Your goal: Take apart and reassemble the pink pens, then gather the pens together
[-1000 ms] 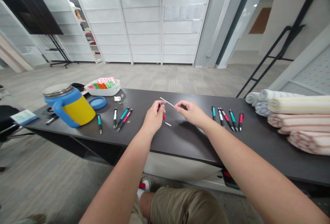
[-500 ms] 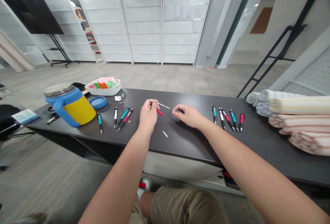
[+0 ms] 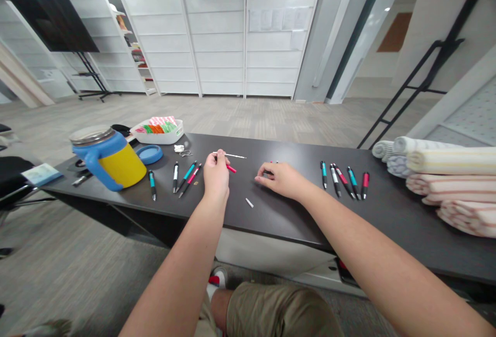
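Note:
My left hand (image 3: pixel 217 174) is closed in a pinch above the table. From its fingers stick out a red pen barrel (image 3: pixel 231 169) and a thin white pen refill (image 3: pixel 235 155) pointing right. My right hand (image 3: pixel 279 179) is low over the tabletop to the right, fingers curled together. A small dark piece shows between them, and a bit of red peeks out behind the knuckles; I cannot make out what they belong to. A short white piece (image 3: pixel 249 202) lies on the table in front, between the hands.
Several pens (image 3: pixel 187 177) lie left on the dark table (image 3: pixel 232 218), several more (image 3: pixel 344 181) right. A blue-yellow mug (image 3: pixel 112 158), blue lid (image 3: pixel 150 154) and white basket (image 3: pixel 170 138) stand at left. Rolled cloths (image 3: pixel 449 182) are stacked at the right end.
My left hand has moved slightly left with the red barrel and refill, and the refill lies more level. My right hand has shifted a little down and left, so the gap between the hands is wider.

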Action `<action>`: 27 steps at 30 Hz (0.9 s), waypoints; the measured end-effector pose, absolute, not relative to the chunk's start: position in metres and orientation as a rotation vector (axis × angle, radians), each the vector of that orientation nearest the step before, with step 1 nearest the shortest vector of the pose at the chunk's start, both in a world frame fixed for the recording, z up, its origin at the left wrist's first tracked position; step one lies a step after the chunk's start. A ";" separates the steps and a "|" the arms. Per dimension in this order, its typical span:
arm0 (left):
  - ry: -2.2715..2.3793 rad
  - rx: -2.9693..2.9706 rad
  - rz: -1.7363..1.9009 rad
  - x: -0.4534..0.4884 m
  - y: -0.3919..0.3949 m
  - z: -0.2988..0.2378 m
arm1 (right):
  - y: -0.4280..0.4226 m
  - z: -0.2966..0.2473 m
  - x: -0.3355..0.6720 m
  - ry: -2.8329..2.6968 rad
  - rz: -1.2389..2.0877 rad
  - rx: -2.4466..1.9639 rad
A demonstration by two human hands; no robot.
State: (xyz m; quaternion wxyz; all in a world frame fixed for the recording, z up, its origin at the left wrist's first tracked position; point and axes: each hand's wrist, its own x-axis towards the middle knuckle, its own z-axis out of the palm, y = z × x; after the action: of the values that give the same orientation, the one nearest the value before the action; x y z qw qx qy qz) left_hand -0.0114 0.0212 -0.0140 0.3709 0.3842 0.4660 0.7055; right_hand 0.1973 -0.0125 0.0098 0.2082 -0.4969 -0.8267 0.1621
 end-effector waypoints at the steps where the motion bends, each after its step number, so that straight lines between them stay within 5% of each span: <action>1: 1.190 0.980 1.805 -0.011 0.021 -0.014 | -0.017 0.012 0.195 -2.359 0.519 -1.292; 13: 1.213 0.986 1.782 -0.012 0.022 -0.014 | -0.028 0.011 0.179 -2.615 0.591 -1.090; 27: 1.218 0.998 1.727 -0.011 0.019 -0.013 | -0.005 0.018 0.232 -2.481 0.511 -1.516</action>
State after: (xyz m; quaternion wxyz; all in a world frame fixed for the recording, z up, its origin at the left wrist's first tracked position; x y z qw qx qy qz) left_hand -0.0113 0.0187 -0.0133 0.3917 0.3929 0.4795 0.6799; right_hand 0.2318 -0.0049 0.0182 0.0947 -0.5112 -0.8367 0.1724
